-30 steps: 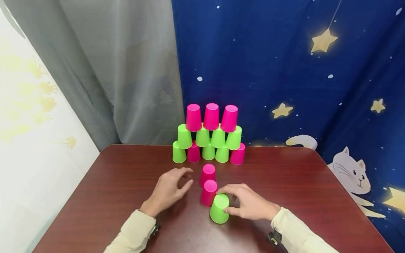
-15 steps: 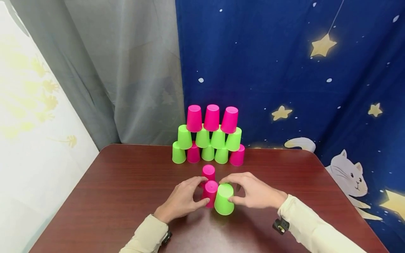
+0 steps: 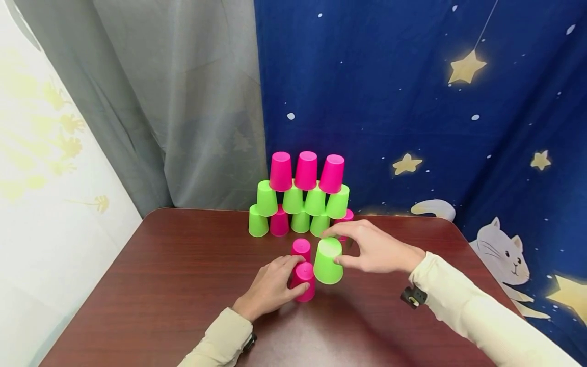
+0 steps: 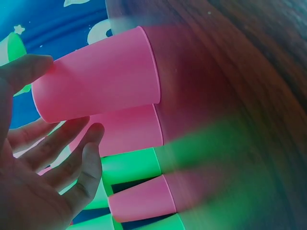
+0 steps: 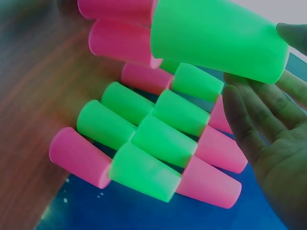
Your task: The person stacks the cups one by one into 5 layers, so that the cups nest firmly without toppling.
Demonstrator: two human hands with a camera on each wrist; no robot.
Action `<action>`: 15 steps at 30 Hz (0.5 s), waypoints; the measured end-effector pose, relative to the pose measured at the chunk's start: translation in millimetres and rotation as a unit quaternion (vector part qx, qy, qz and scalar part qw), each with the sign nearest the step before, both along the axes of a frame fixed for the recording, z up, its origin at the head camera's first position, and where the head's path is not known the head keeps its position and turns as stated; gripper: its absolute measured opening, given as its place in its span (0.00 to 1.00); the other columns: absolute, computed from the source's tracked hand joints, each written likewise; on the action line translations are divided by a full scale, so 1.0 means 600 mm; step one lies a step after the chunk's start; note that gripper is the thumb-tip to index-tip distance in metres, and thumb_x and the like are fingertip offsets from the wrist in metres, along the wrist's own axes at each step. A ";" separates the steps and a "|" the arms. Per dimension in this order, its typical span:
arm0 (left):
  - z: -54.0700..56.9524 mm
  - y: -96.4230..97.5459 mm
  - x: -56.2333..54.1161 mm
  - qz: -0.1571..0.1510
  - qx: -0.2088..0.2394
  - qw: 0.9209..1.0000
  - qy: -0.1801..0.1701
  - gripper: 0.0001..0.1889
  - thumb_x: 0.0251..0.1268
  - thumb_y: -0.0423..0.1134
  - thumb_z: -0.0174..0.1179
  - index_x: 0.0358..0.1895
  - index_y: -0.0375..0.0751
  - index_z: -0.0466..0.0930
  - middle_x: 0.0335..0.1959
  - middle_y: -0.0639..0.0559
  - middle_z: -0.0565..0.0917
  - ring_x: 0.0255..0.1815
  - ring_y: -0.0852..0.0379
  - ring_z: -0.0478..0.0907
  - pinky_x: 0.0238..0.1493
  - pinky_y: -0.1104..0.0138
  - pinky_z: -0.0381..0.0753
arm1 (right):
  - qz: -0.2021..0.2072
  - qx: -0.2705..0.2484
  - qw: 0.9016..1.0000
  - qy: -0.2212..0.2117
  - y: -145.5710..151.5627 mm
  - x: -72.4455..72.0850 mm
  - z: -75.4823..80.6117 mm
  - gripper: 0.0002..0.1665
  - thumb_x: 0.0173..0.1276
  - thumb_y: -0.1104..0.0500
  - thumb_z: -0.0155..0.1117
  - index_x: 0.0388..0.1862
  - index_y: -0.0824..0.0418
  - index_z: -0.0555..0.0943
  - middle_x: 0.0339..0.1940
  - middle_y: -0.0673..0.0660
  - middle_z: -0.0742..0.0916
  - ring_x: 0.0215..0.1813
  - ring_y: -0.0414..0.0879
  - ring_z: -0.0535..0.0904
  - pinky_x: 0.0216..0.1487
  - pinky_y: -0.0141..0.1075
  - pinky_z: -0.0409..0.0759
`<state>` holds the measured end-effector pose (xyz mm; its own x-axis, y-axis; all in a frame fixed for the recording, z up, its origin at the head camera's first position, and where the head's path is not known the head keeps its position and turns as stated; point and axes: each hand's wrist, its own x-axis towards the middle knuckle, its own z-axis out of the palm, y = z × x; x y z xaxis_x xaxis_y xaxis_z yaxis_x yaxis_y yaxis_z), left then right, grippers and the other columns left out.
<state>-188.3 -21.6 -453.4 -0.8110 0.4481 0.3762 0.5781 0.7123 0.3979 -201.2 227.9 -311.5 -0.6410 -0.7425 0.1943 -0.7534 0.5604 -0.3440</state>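
My right hand (image 3: 373,248) pinches an upside-down green cup (image 3: 328,262) near its top, between thumb and fingers. The cup is raised off the table, and the right wrist view shows its side (image 5: 216,40) in front of the stacked cups. My left hand (image 3: 273,286) grips the nearer of two upside-down pink cups (image 3: 304,283), which stands on the table. In the left wrist view, the thumb lies on one side of this pink cup (image 4: 100,72) and the fingers on the other. Right behind it stands the second pink cup (image 3: 300,247), partly covered.
At the table's back edge rises a three-tier cup wall: mixed green and pink below, green cups (image 3: 292,198) in the middle, three pink cups (image 3: 305,171) on top. My right hand overlaps its lower right pink cup (image 3: 347,216). Curtains (image 3: 367,102) hang behind the brown table (image 3: 183,265).
My right hand has lifted the green cup from the table and carried it forward, slightly right. My left hand has come in from the left and taken hold of the nearer pink cup.
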 end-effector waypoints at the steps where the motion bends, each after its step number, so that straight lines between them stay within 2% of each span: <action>1: 0.000 -0.001 0.000 0.000 -0.001 1.000 0.001 0.27 0.58 0.53 0.71 0.58 0.47 0.78 0.48 0.56 0.86 0.48 0.59 0.83 0.47 0.61 0.86 | -0.003 0.004 1.000 0.004 -0.001 -0.002 0.005 0.28 0.62 0.55 0.73 0.62 0.55 0.80 0.56 0.47 0.87 0.53 0.38 0.84 0.51 0.35 0.84; 5: 0.002 -0.008 0.003 0.000 -0.002 1.000 -0.002 0.26 0.57 0.53 0.71 0.57 0.47 0.78 0.47 0.56 0.85 0.48 0.59 0.83 0.47 0.62 0.86 | -0.014 0.011 1.000 0.018 -0.003 -0.012 0.020 0.29 0.61 0.55 0.74 0.61 0.57 0.81 0.57 0.48 0.87 0.58 0.41 0.84 0.59 0.40 0.84; 7: 0.003 -0.011 0.006 0.000 -0.002 1.000 -0.006 0.26 0.57 0.53 0.71 0.56 0.47 0.78 0.47 0.56 0.85 0.48 0.59 0.82 0.47 0.62 0.86 | -0.018 0.007 1.000 0.021 -0.004 -0.019 0.026 0.29 0.60 0.56 0.74 0.61 0.57 0.81 0.56 0.48 0.87 0.55 0.41 0.84 0.55 0.38 0.84; 12: 0.005 -0.019 0.012 0.003 -0.003 1.000 -0.017 0.27 0.57 0.53 0.71 0.57 0.47 0.78 0.48 0.57 0.85 0.47 0.60 0.82 0.47 0.63 0.86 | -0.026 -0.010 0.999 0.028 -0.005 -0.039 0.044 0.28 0.60 0.58 0.75 0.60 0.57 0.81 0.49 0.48 0.88 0.35 0.37 0.81 0.37 0.30 0.82; 14: 0.006 -0.022 0.014 0.004 -0.004 1.000 -0.019 0.27 0.57 0.53 0.72 0.57 0.47 0.78 0.48 0.57 0.85 0.48 0.60 0.82 0.47 0.63 0.86 | -0.033 -0.015 0.999 0.028 -0.003 -0.048 0.053 0.27 0.60 0.58 0.75 0.59 0.56 0.81 0.48 0.48 0.88 0.33 0.37 0.80 0.36 0.29 0.82; 15: 0.006 -0.024 0.014 0.004 -0.004 1.000 -0.019 0.27 0.57 0.53 0.72 0.57 0.47 0.78 0.49 0.57 0.85 0.48 0.59 0.82 0.48 0.63 0.86 | -0.037 -0.015 0.999 0.032 -0.002 -0.053 0.057 0.27 0.60 0.58 0.75 0.59 0.56 0.81 0.48 0.49 0.88 0.36 0.37 0.81 0.37 0.29 0.82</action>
<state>-179.7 -35.9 -449.7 -0.8279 0.4450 0.3415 0.5575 0.7203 0.4128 -233.3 226.8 -277.3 -0.6795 -0.6867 0.2584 -0.7313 0.6052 -0.3145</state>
